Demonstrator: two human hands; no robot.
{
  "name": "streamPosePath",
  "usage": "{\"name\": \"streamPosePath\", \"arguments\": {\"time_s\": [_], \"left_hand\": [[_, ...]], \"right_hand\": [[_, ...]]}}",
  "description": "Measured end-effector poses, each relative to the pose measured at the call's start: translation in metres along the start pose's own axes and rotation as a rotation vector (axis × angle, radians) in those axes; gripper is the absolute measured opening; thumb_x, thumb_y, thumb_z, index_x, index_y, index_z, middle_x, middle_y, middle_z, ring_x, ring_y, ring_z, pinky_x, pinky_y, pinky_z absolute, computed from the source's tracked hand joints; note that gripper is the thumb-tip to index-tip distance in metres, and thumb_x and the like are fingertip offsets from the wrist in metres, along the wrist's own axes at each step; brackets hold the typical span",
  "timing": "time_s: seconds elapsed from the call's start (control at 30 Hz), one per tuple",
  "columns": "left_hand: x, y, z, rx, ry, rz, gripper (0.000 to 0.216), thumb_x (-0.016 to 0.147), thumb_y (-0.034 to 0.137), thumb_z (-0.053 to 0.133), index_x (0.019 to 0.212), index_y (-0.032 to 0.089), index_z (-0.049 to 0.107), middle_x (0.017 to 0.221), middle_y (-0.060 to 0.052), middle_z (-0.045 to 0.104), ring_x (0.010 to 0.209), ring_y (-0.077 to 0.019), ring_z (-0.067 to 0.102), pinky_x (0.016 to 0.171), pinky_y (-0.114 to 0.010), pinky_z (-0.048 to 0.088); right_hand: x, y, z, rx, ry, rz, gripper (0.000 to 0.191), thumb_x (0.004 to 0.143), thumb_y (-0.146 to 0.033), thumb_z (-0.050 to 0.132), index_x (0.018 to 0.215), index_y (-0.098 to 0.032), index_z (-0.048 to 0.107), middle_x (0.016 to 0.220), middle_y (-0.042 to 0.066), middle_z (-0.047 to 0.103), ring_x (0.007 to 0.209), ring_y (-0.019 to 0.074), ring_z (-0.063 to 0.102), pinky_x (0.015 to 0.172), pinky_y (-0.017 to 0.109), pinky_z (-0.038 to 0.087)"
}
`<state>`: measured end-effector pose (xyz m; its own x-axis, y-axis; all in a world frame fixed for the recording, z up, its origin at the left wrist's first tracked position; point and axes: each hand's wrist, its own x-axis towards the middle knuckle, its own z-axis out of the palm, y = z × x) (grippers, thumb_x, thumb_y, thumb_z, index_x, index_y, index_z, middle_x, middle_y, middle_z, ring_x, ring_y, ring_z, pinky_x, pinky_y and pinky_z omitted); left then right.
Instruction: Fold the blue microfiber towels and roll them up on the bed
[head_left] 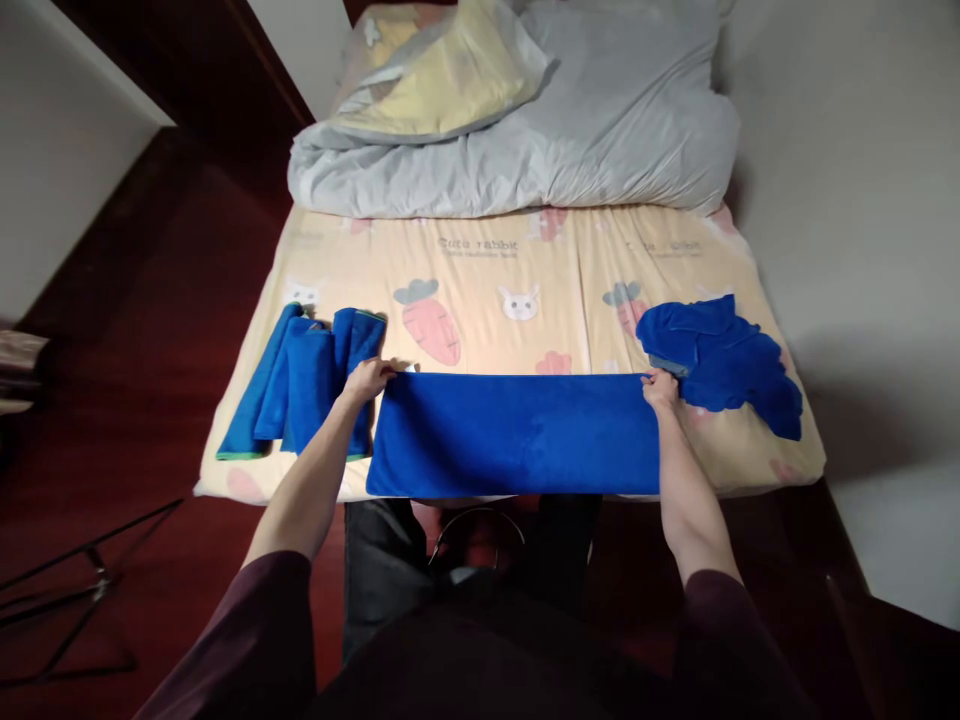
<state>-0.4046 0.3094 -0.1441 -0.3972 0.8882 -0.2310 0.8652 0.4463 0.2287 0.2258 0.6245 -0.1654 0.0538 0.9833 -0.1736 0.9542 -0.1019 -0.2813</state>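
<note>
A long blue towel [514,435] lies flat and folded lengthwise across the near edge of the bed. My left hand [367,378] pinches its far left corner. At the far right corner my right hand [660,388] grips the cloth in the same way. Several folded blue towels [304,385] lie side by side just left of my left hand. A crumpled heap of blue towels [720,360] sits right behind my right hand.
The bed sheet [480,280] is cream with carrot and rabbit prints. A grey and yellow duvet [525,120] is bunched at the head of the bed. White wall stands to the right, dark red floor to the left with a thin metal frame [75,590].
</note>
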Motion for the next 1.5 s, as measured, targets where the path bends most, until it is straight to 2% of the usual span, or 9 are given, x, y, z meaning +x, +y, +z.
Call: {"name": "streamPosePath", "arguments": {"time_s": [0.33,0.43,0.5,0.63,0.73,0.93,1.17,1.3,1.5], "left_hand": [[0.008,0.026,0.006,-0.107,0.200,-0.311,0.031,0.098,0.028,0.051,0.111,0.013,0.074,0.122,-0.015,0.068,0.104,-0.0294,0.065,0.094,-0.045,0.056],[-0.014,0.048,0.018,-0.056,0.330,-0.266,0.039,0.102,0.028,0.043,0.129,0.010,0.066,0.138,-0.018,0.059,0.126,-0.0333,0.055,0.107,-0.052,0.050],[-0.038,0.069,0.034,-0.014,0.377,-0.110,0.047,0.105,0.033,0.041,0.145,0.012,0.056,0.157,-0.017,0.046,0.146,-0.0346,0.039,0.119,-0.056,0.038],[-0.078,0.107,0.067,-0.035,0.170,0.174,0.058,0.105,0.045,0.042,0.159,0.025,0.043,0.173,-0.007,0.025,0.162,-0.0341,0.010,0.129,-0.062,0.012],[-0.077,0.108,0.077,-0.081,0.140,0.114,0.064,0.104,0.048,0.042,0.163,0.025,0.037,0.175,-0.005,0.021,0.163,-0.0354,0.003,0.129,-0.067,0.005],[-0.071,0.063,0.065,-0.130,0.211,-0.061,0.065,0.104,0.045,0.038,0.162,0.017,0.038,0.174,-0.011,0.022,0.163,-0.0352,0.006,0.130,-0.064,0.012],[-0.200,0.052,0.110,-0.189,0.298,-0.103,0.065,0.106,0.041,0.028,0.166,0.015,0.027,0.176,-0.011,0.012,0.163,-0.0271,0.012,0.131,-0.049,0.021],[-0.259,0.060,0.135,-0.160,0.350,-0.146,0.065,0.106,0.039,0.026,0.167,0.015,0.024,0.174,-0.014,0.017,0.162,-0.0284,0.014,0.132,-0.055,0.015],[-0.305,0.057,0.156,-0.194,0.352,-0.130,0.071,0.102,0.034,0.033,0.168,0.013,0.017,0.172,-0.017,0.022,0.162,-0.0279,0.014,0.131,-0.055,0.023]], "right_hand": [[-0.005,-0.033,-0.002,0.012,0.151,-0.006,0.031,0.102,-0.021,0.049,0.125,-0.011,0.067,0.128,0.017,0.061,0.097,0.0199,0.047,0.088,0.034,0.038],[-0.035,-0.046,0.011,-0.026,0.265,-0.031,0.039,0.103,-0.022,0.047,0.137,-0.007,0.059,0.140,0.023,0.053,0.118,0.0255,0.041,0.102,0.041,0.034],[-0.069,-0.061,0.024,-0.074,0.307,-0.195,0.046,0.106,-0.026,0.042,0.147,-0.005,0.051,0.152,0.025,0.046,0.133,0.0282,0.034,0.111,0.046,0.030],[-0.137,-0.093,0.057,-0.106,0.024,-0.701,0.054,0.109,-0.038,0.032,0.158,-0.016,0.043,0.168,0.012,0.032,0.154,0.0274,0.021,0.126,0.053,0.018],[-0.150,-0.102,0.073,-0.075,-0.089,-0.733,0.061,0.108,-0.045,0.032,0.164,-0.021,0.033,0.174,0.007,0.023,0.160,0.0269,0.013,0.129,0.056,0.009],[-0.125,-0.036,0.052,-0.120,0.044,-0.331,0.065,0.109,-0.045,0.023,0.164,-0.013,0.032,0.174,0.014,0.019,0.161,0.0273,0.012,0.130,0.056,0.010],[-0.170,0.068,0.029,-0.135,0.008,-0.128,0.073,0.107,-0.053,0.012,0.168,-0.015,0.022,0.175,0.011,0.013,0.163,0.0257,0.006,0.131,0.055,0.008],[-0.191,0.083,0.029,-0.107,0.016,-0.090,0.075,0.106,-0.054,0.015,0.168,-0.013,0.022,0.175,0.013,0.014,0.163,0.0279,0.007,0.131,0.056,0.008],[-0.219,0.092,0.037,-0.062,0.117,-0.085,0.071,0.104,-0.050,0.019,0.164,-0.015,0.034,0.171,0.017,0.026,0.161,0.0327,0.016,0.127,0.062,0.016]]}}
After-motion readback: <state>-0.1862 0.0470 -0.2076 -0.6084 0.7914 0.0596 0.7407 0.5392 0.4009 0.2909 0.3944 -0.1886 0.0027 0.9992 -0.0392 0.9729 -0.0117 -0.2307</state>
